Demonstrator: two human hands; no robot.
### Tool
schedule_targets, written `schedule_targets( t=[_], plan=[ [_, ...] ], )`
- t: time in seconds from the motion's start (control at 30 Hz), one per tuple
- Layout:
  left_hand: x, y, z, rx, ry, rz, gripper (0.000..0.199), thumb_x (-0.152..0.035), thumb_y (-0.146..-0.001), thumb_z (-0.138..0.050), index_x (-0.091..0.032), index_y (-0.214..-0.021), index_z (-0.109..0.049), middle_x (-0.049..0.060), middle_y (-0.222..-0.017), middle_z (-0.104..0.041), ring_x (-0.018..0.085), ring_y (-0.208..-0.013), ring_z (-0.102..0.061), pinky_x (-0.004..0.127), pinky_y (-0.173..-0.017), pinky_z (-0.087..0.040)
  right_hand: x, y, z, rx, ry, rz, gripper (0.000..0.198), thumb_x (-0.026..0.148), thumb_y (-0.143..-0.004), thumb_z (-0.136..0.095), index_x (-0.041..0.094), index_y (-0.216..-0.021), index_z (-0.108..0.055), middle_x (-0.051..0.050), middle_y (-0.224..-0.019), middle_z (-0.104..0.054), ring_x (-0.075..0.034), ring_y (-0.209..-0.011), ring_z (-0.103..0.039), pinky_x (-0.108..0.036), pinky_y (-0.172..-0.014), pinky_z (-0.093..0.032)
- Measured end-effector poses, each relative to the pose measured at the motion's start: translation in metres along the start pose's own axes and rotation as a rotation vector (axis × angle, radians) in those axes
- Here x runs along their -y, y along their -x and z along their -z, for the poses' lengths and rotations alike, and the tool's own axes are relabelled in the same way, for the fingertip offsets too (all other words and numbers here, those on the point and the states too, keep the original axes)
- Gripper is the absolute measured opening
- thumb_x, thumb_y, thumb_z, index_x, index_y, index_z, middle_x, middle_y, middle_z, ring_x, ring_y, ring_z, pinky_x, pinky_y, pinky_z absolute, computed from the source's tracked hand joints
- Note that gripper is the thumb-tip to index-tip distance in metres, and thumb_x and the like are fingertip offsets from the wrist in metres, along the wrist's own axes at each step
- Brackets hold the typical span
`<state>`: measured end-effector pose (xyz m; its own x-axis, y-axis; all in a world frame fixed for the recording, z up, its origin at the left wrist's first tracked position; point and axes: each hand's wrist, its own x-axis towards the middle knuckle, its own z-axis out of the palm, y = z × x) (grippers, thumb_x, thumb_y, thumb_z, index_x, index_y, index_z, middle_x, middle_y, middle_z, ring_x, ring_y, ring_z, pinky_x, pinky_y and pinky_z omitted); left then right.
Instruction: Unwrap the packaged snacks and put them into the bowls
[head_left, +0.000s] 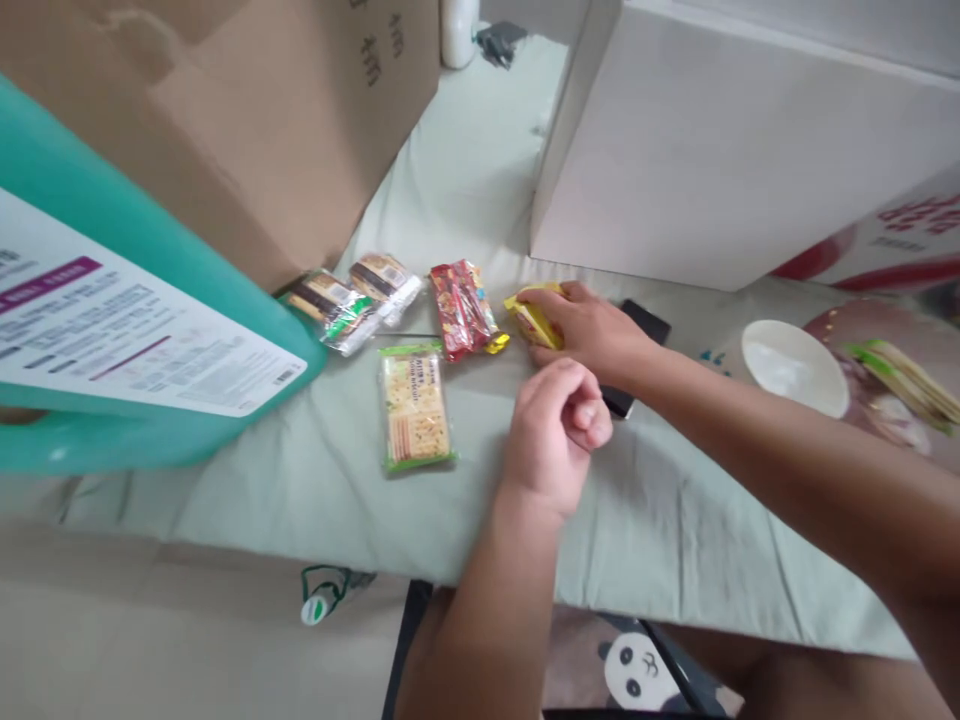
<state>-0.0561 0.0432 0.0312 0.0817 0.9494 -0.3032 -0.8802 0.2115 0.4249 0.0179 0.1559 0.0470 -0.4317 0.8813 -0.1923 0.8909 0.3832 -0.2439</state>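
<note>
My right hand (589,328) is closed around a yellow snack packet (534,318) that lies on the pale green cloth, its fingers covering the packet's right part. Just in front of it, my left hand (556,435) is curled into a loose fist above the cloth, with nothing visible in it. Left of the yellow packet are red snack packets (461,310) with a bit of yellow at the lower corner. A clear biscuit packet with green ends (416,408) lies nearer to me. Two more clear-wrapped biscuit packs (334,305) (385,285) rest further left.
A large teal jug (150,270) and a cardboard box (247,120) stand on the left. A white box (720,140) rises behind my right hand. On the right are a white bowl (795,368) and green-ended packs (911,380). A dark flat object (645,322) lies partly under my right wrist.
</note>
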Motion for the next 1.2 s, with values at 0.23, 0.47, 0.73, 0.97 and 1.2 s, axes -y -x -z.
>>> schedule_targets(
  t=[0.23, 0.47, 0.73, 0.97, 1.2],
  plan=[
    [0.026, -0.008, -0.021, -0.035, -0.123, -0.069, 0.028, -0.039, -0.081, -0.074, -0.019, -0.068, -0.058, -0.005, -0.056, -0.045, 0.008, -0.053, -0.046, 0.021, -0.054, -0.036, -0.068, 0.124, -0.012, -0.553, -0.582, 0.086, 0.075, 0.036, -0.088, -0.059, 0.036, -0.156, -0.027, -0.012, -0.138, -0.061, -0.032, -0.113, -0.067, -0.049, -0.090, -0.058],
    [0.082, 0.005, -0.036, 0.104, -0.614, 0.080, 0.052, -0.024, -0.068, -0.091, -0.023, -0.112, -0.064, 0.004, -0.107, -0.075, 0.019, -0.093, -0.072, 0.029, -0.084, -0.055, -0.087, 0.199, -0.057, -0.657, -0.551, 0.014, 0.072, 0.032, -0.086, -0.069, 0.027, -0.148, -0.035, -0.019, -0.147, -0.052, -0.033, -0.136, -0.056, -0.055, -0.110, -0.051],
    [0.090, -0.005, -0.050, -0.080, -0.414, 0.003, 0.040, -0.029, -0.066, -0.086, -0.024, -0.102, -0.070, 0.001, -0.094, -0.078, 0.023, -0.089, -0.074, 0.039, -0.091, -0.061, -0.163, 0.228, -0.030, -0.529, -0.254, -0.195, 0.040, 0.020, -0.092, -0.049, 0.018, -0.130, -0.060, -0.018, -0.128, -0.069, -0.035, -0.120, -0.063, -0.052, -0.104, -0.049],
    [0.118, 0.008, -0.056, 0.044, -0.454, 0.273, 0.048, -0.058, -0.078, -0.073, -0.030, -0.116, -0.072, 0.007, -0.122, -0.076, 0.030, -0.115, -0.071, 0.051, -0.101, -0.056, -0.199, 0.234, -0.029, -0.241, 0.036, -0.535, 0.035, 0.026, -0.100, -0.038, 0.017, -0.114, -0.069, -0.023, -0.126, -0.068, -0.042, -0.116, -0.061, -0.052, -0.092, -0.045],
    [0.137, 0.005, -0.051, 0.111, -0.439, 0.320, 0.095, -0.090, -0.060, -0.066, -0.028, -0.131, -0.064, 0.016, -0.125, -0.069, 0.038, -0.114, -0.068, 0.052, -0.088, -0.058, -0.185, 0.238, -0.021, -0.194, -0.308, -0.423, 0.030, 0.034, -0.102, -0.034, 0.023, -0.108, -0.062, -0.013, -0.100, -0.075, -0.032, -0.084, -0.067, -0.038, -0.067, -0.038]
  ],
)
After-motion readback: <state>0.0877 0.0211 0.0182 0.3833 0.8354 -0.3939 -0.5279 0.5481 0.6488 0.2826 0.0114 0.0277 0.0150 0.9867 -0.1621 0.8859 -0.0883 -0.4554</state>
